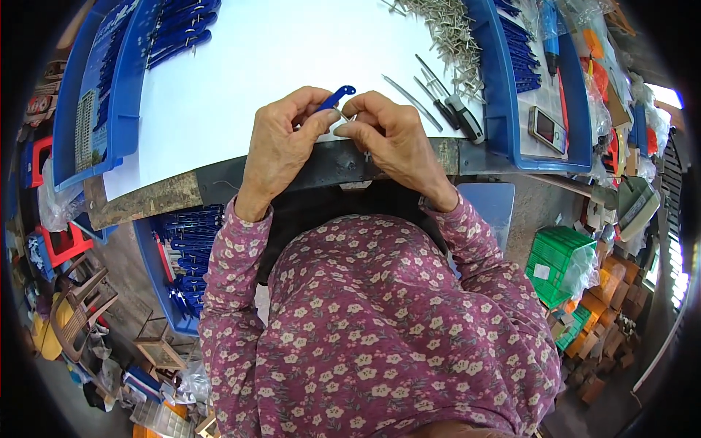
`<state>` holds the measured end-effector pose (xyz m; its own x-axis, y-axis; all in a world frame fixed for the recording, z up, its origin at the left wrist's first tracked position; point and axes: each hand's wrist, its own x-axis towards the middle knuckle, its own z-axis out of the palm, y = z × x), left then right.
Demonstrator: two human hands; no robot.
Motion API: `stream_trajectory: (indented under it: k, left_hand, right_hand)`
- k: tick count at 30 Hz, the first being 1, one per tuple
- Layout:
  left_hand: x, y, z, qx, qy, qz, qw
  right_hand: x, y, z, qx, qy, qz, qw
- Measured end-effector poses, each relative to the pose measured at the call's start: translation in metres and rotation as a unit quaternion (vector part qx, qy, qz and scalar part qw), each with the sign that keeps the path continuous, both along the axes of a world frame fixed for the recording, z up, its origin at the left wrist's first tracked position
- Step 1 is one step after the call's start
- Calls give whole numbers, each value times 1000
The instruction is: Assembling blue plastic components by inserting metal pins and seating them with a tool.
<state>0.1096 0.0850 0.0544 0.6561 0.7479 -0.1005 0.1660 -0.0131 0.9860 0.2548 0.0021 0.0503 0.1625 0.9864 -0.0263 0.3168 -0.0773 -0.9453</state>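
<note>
Close above the front edge of the white-covered table [241, 80], my two hands meet with fingertips nearly touching. My left hand [277, 146] pinches a slim blue handle-like piece [336, 98] with holes at its rounded end, which points up and right. Thumb and index finger of my right hand [401, 139] are closed on a small silvery metal piece [348, 118], held against or just beside the blue one; its shape is mostly hidden. Right of my hands lie metal tweezers [410, 101] and slender tools with dark handles [464, 118].
Loose metal pieces [454, 47] are heaped at the far right, and blue-handled pieces [179, 29] at the far left. Blue trays [128, 139] [493, 109] flank the table; the right one holds a phone [546, 130]. Below the table stands another blue bin [157, 277]; a green crate [558, 266] sits at right.
</note>
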Motion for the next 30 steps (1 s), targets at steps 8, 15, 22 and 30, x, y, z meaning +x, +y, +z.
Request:
stream_trajectory:
  k: [8,15,22,30]
  left_hand:
    - [2,1,-3,-63,-6,-28,998]
    - [1,4,-10,-39,23,-36,998]
    - [1,3,-15,-24,13,-62,998]
    - [-3,6,-13,-56,8,-56,997]
  right_hand:
    - [-2,-4,2,-7,-86,-3,996]
    - [4,-3,0,-55,7,32,998]
    - [5,0,-14,-78,-1,26,997]
    - [5,4,5,-83,123,29,989]
